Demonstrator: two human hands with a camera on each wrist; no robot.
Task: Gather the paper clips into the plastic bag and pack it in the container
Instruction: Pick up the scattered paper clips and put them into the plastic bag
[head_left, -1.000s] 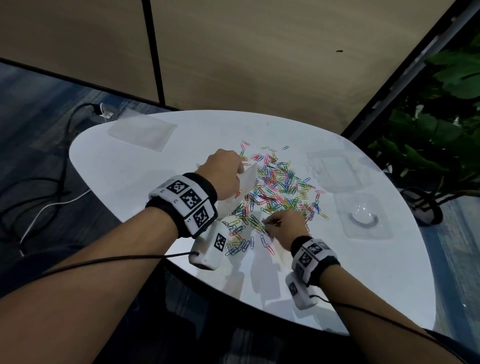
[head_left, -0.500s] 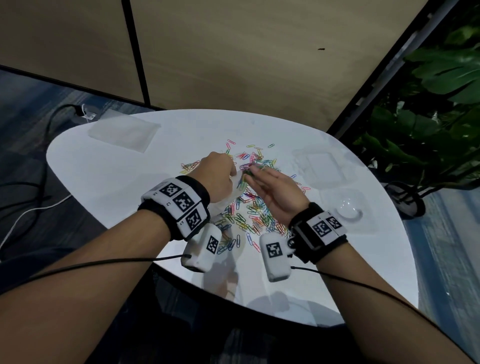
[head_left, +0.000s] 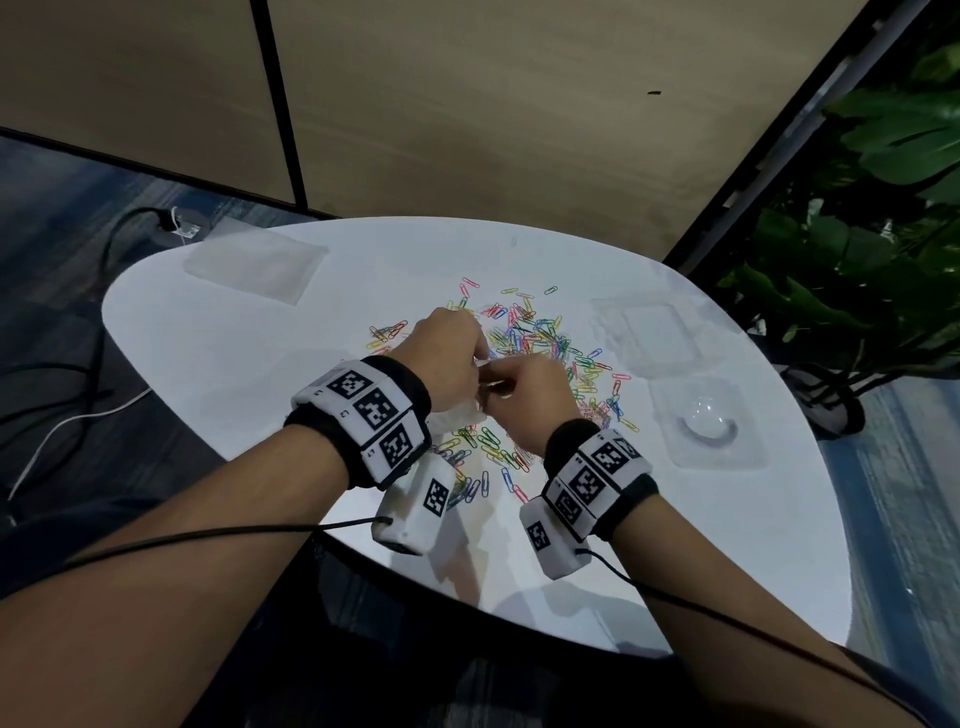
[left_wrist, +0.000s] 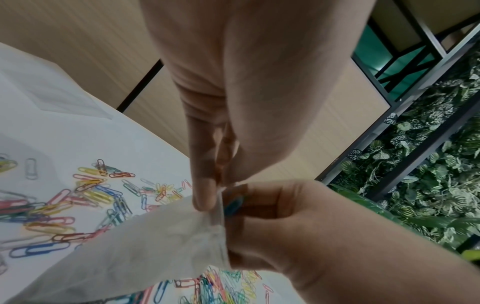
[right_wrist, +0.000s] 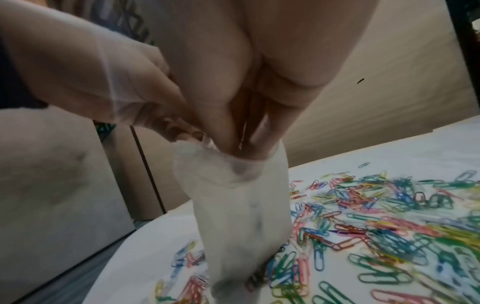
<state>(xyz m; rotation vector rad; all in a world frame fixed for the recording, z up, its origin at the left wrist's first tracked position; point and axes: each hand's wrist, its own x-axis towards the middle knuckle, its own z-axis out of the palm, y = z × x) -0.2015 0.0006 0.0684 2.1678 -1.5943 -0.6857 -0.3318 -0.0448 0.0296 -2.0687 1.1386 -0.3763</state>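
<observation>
Hands are meeting at the centre of the head view, where we are feeding clips into a bag. Our left hand (head_left: 451, 358) is pinching the rim of the plastic bag (right_wrist: 241, 207), holding it upright with its bottom resting on the white surface (head_left: 218, 374). Our right hand (head_left: 524, 402) is pushing bunched fingertips (right_wrist: 228, 142) into the bag's mouth, gripping a few clips. We are judging the task as barely begun: most of the paper clips (head_left: 540, 338) are lying scattered across the middle of the frame, and the bag is looking nearly empty. The clear container (head_left: 704, 423) is sitting at the right of the frame, unpacked, well apart from the bag.
</observation>
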